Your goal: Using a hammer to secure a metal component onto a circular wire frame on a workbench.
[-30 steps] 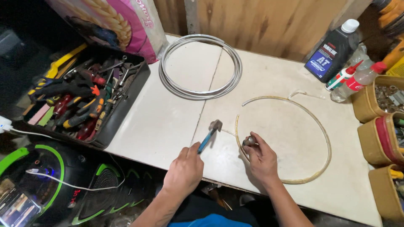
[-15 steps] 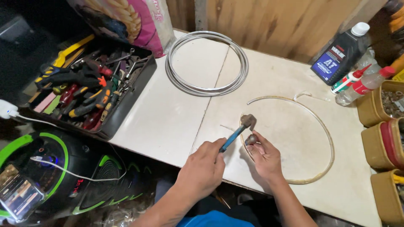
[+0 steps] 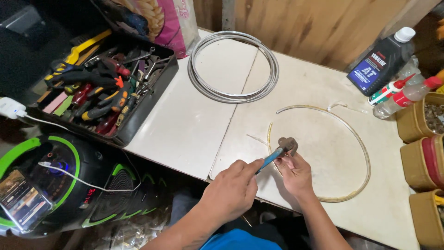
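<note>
Pliers [image 3: 277,153] gripping at the near edge of the beige hose loop [image 3: 351,139].
Left hand [image 3: 231,187] clenching the blue pliers handle; right hand [image 3: 296,173] pinching a small piece at the pliers' head, just inside the loop, over the white table [image 3: 194,125]. Lying beyond the loop: grey wire coil [image 3: 233,65].

White worktable [image 3: 194,125], wooden plank wall [image 3: 305,23] behind, dim surroundings.
</note>
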